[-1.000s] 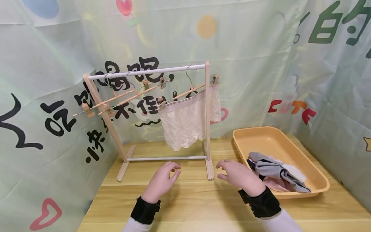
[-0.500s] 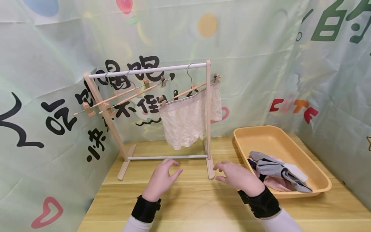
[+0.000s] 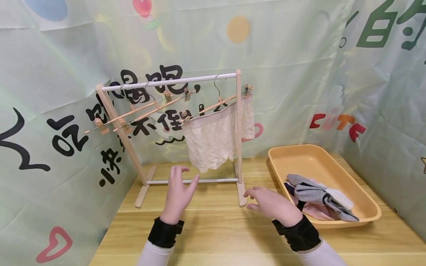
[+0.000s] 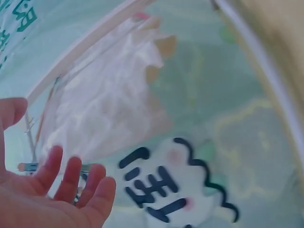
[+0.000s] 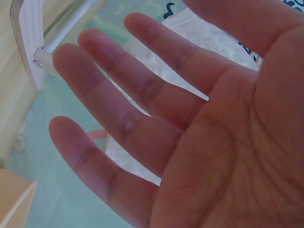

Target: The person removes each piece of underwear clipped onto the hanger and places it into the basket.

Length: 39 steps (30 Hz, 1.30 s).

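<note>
Clock face laid over the head view, 12 at top. Reading left to right.

Two bare hangers [image 3: 157,108] hang from the rack [image 3: 169,81], toward 10 o'clock. My left hand [image 3: 177,195] is at 7, empty, thumb wide of the loosely bent fingers; in the head view it overlaps the lower bar [image 3: 216,180], though I see no contact. At the centre hangs the pale garment [image 3: 211,142], its waistband in two clips [image 3: 185,117], the right upright [image 3: 238,125] crossing in front. My right hand [image 3: 274,205], between 4 and 5, is also empty: fingers spread and nearly straight in the wrist view. At 4 sits the tray [image 3: 309,159] with bunched clothes [image 3: 311,194].

Method, my judgement: the left hand seems to be reaching for the rack. Best to pass over the lower bar without knocking it, keep fingers loose, and touch cloth lightly so the clips are not tugged. If the hanger needs straightening, the right hand could steady the upright first; the frame looks light.

Change against half a second ago: left hand is farther up and forward, toward 12. Right hand is nearly where it was; garment and tray contents look unaltered.
</note>
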Each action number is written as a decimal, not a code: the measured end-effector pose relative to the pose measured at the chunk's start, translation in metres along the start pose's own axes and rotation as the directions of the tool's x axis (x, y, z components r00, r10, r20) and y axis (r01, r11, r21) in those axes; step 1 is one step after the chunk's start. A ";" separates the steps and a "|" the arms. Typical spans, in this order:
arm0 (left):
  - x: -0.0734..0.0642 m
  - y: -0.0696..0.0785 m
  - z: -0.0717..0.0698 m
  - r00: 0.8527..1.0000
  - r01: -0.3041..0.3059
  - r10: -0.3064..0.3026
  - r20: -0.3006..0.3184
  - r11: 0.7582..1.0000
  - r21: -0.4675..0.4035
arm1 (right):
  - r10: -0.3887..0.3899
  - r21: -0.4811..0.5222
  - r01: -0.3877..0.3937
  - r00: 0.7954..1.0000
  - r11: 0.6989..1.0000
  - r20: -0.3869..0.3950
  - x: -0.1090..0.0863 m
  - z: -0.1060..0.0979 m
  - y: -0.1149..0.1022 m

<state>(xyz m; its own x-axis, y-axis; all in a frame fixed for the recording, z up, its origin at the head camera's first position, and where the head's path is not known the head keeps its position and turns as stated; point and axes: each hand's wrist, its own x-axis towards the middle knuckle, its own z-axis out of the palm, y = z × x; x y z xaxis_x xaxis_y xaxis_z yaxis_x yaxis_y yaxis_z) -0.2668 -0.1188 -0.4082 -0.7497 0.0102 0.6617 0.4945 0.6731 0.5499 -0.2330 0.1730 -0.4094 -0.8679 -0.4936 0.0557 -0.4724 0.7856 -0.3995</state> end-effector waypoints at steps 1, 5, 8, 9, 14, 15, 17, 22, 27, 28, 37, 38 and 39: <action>0.006 0.002 -0.002 1.000 -0.014 0.014 -0.021 1.000 -0.008 | -0.002 -0.003 0.002 1.000 1.000 -0.001 0.000 0.000 0.000; 0.033 0.015 -0.012 0.995 -0.055 0.051 -0.083 0.997 -0.052 | 0.006 -0.006 -0.006 1.000 1.000 0.000 0.000 0.000 0.000; 0.056 0.023 -0.020 0.994 -0.047 0.038 -0.101 0.995 -0.092 | 0.007 -0.009 -0.007 1.000 1.000 0.001 0.000 0.000 0.000; 0.063 0.025 -0.022 0.994 -0.043 0.033 -0.104 0.994 -0.102 | 0.002 -0.010 -0.002 1.000 1.000 0.000 0.000 0.000 0.000; 0.095 0.034 -0.033 0.994 -0.031 0.020 -0.105 0.994 -0.102 | -0.025 -0.023 0.025 1.000 0.999 -0.003 -0.001 0.001 -0.001; 0.100 0.035 -0.035 0.994 -0.034 0.024 -0.104 0.995 -0.092 | -0.029 -0.025 0.029 1.000 0.999 -0.003 -0.001 0.001 0.000; 0.109 0.038 -0.038 0.995 -0.033 0.026 -0.094 0.997 -0.069 | -0.030 -0.027 0.030 1.000 0.999 0.000 -0.001 0.002 0.000; 0.129 0.040 -0.041 1.000 0.009 -0.012 -0.026 0.994 -0.110 | -0.019 -0.025 0.019 1.000 0.999 0.007 0.000 0.005 0.001; 0.141 0.039 -0.041 0.998 0.050 -0.043 0.038 0.976 -0.213 | -0.012 -0.031 0.012 1.000 0.999 0.009 0.001 0.006 0.002; 0.143 0.040 -0.042 0.998 0.051 -0.043 0.039 0.973 -0.224 | -0.014 -0.033 0.015 1.000 0.999 0.008 0.001 0.007 0.002; 0.153 0.044 -0.044 0.999 0.037 -0.036 0.009 0.984 -0.172 | -0.030 -0.052 0.030 1.000 0.998 0.005 0.004 0.010 0.002; 0.154 0.044 -0.044 0.999 0.037 -0.037 0.004 0.985 -0.167 | -0.032 -0.055 0.032 0.999 0.998 0.006 0.004 0.010 0.001; 0.154 0.045 -0.044 0.999 0.037 -0.037 -0.001 0.986 -0.160 | -0.033 -0.058 0.033 0.999 0.998 0.006 0.004 0.010 0.001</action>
<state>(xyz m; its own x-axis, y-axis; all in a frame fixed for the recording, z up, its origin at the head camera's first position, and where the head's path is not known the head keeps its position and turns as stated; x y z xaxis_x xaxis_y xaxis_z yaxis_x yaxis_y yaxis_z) -0.3408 -0.1199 -0.2591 -0.7672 -0.0159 0.6412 0.5307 0.5457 0.6485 -0.2354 0.1683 -0.4186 -0.8509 -0.5215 0.0636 -0.5092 0.7889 -0.3441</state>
